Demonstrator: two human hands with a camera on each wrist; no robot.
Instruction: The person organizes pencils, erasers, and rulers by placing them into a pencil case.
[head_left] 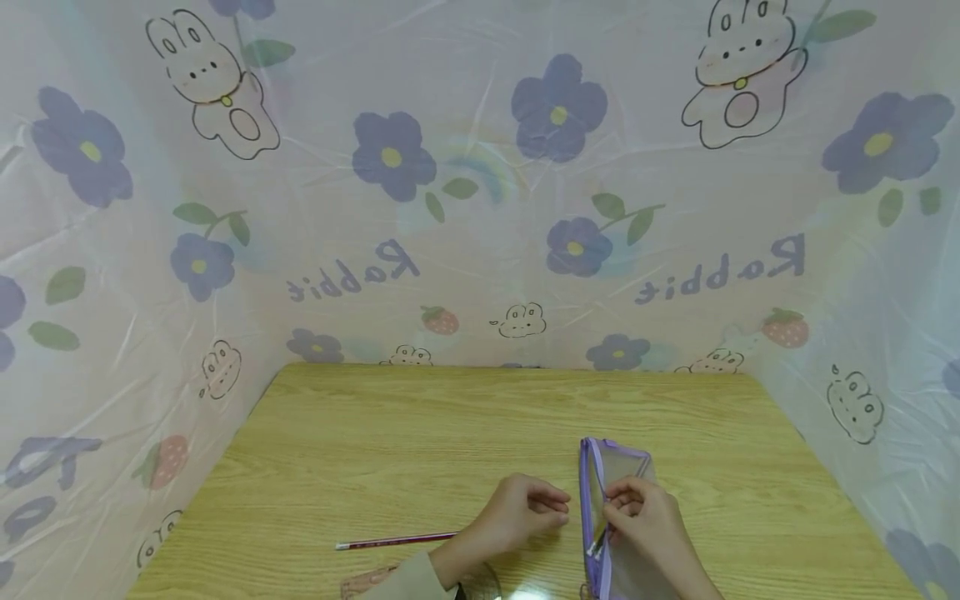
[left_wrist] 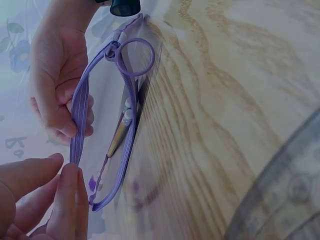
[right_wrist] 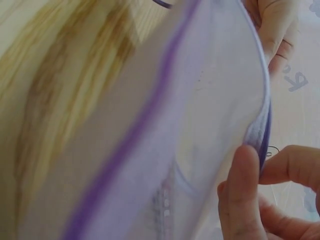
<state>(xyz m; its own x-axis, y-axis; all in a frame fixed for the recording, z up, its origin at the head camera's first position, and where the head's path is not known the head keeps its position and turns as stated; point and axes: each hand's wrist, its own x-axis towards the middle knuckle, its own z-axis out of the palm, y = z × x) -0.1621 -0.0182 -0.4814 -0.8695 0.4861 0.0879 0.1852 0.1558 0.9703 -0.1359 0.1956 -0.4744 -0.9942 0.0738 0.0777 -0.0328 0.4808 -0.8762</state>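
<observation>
A see-through pencil case (head_left: 620, 460) with purple zip edging stands on the wood table, its zip undone. My right hand (head_left: 647, 518) pinches one edge of the opening between thumb and fingers; the right wrist view shows the fingertips (right_wrist: 245, 172) on that edge. My left hand (head_left: 521, 512) is just left of the case, a small gap away in the head view, fingers loosely bent and holding nothing. Slim items with pale rounded ends (left_wrist: 127, 115) lie inside the case. A purple ring pull (left_wrist: 137, 57) hangs at one end of the zip.
Left of the case lies a dark red pencil (head_left: 401, 540) with a pale end, partly behind my left wrist. A clear ruler (head_left: 363, 581) and a transparent curved piece (head_left: 489, 581) like a protractor lie at the near edge. Printed sheeting (head_left: 480, 250) surrounds the table.
</observation>
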